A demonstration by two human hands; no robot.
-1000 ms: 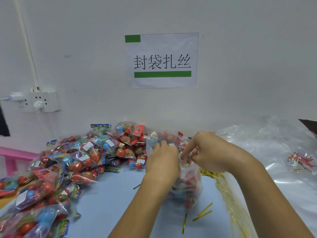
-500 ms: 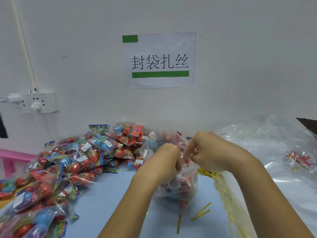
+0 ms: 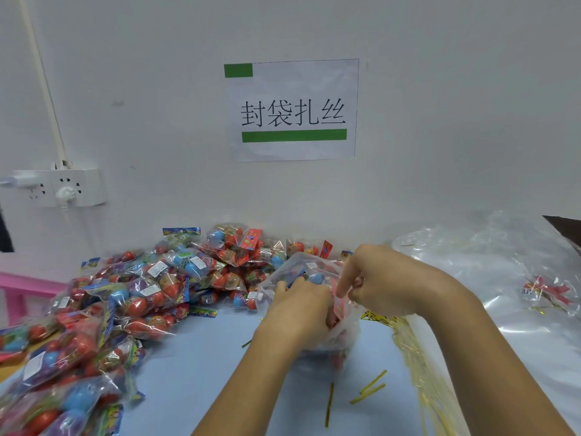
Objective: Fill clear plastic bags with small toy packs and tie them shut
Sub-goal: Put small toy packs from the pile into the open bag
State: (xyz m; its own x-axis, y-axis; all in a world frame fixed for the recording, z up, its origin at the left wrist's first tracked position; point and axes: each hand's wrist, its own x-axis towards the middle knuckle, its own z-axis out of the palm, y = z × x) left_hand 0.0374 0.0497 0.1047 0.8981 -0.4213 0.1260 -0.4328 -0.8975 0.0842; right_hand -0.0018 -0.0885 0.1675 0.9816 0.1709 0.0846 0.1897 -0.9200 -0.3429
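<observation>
Clear plastic is everywhere on this pale blue desk (image 3: 195, 366). From the head camera, both hands meet at the middle of the desk around one clear plastic bag (image 3: 342, 332) that already has small toy packs inside; the bag stands on the desk just in front of the person. The left hand (image 3: 298, 313) has its fingers curled around the gathered neck of the bag and grips it. The right hand (image 3: 380, 284) is just beside it, touching it, and its curled fingers pinch the upper film of the same bag.

On the left and behind the hands lies a big heap of toy packs (image 3: 141, 297) with red and blue egg shapes. Some gold twist ties (image 3: 371, 388) lie loose on the desk near the bag, and a bundle of them (image 3: 418, 366) is under the right forearm. On the right lies a pile of empty clear bags (image 3: 490, 272). On the wall hangs a paper sign (image 3: 292, 111), and a white power socket (image 3: 56, 187) is at the left.
</observation>
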